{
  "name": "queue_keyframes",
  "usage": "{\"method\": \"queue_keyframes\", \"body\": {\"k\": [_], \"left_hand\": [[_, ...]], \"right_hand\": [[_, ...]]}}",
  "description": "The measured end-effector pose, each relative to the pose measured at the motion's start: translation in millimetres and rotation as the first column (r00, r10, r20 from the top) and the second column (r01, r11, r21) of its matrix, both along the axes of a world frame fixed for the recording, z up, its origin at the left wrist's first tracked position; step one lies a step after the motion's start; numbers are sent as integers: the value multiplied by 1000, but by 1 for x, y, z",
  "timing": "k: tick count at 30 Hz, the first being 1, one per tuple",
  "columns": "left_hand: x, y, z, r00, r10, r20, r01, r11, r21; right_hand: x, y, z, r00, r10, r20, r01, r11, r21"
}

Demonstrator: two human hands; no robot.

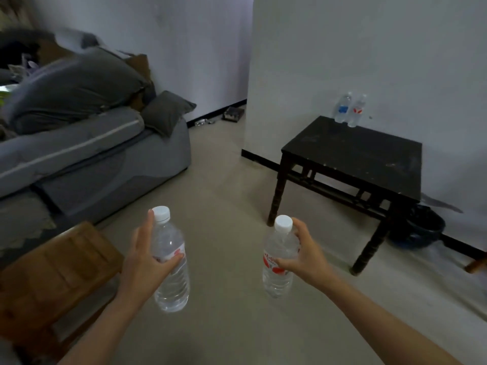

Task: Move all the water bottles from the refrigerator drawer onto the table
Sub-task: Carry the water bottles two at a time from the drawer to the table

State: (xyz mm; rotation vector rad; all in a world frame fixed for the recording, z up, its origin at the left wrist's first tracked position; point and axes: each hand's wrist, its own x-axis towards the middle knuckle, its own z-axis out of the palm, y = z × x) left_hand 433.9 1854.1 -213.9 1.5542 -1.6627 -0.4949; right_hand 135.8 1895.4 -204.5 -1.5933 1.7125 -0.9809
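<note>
My left hand (143, 262) grips a clear water bottle (171, 280) with a white cap and a red label, held upright over the floor. My right hand (305, 255) grips a second clear bottle (276, 272) of the same kind, also upright. Ahead on the right stands a small black table (369, 156) against the wall. On its far edge stand two bottles side by side: one with a blue label (342, 109) and one with a red label (357, 111). The refrigerator drawer is not in view.
A grey sofa (105, 154) with cushions fills the left side. A brown wooden chair (52, 272) is at the lower left. A dark basin (421, 230) sits on the floor under the table's right end. A white wall corner juts out behind the table.
</note>
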Motion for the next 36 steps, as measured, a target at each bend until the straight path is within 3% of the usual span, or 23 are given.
{"method": "queue_keyframes", "body": {"k": [9, 17, 24, 36], "left_hand": [[7, -68, 4, 996, -24, -83, 24, 1000, 1], [-27, -177, 14, 996, -17, -84, 13, 999, -50], [-56, -271, 31, 991, 84, -108, -94, 991, -91], [-80, -403, 1, 994, 38, -107, -38, 999, 5]], "right_hand": [[13, -82, 5, 999, -10, -35, 10, 1000, -5], [-19, -207, 9, 999, 46, -22, -47, 998, -37], [-42, -322, 23, 993, 119, -12, -120, 990, -72], [-55, -461, -9, 993, 114, 13, -114, 993, -10]]}}
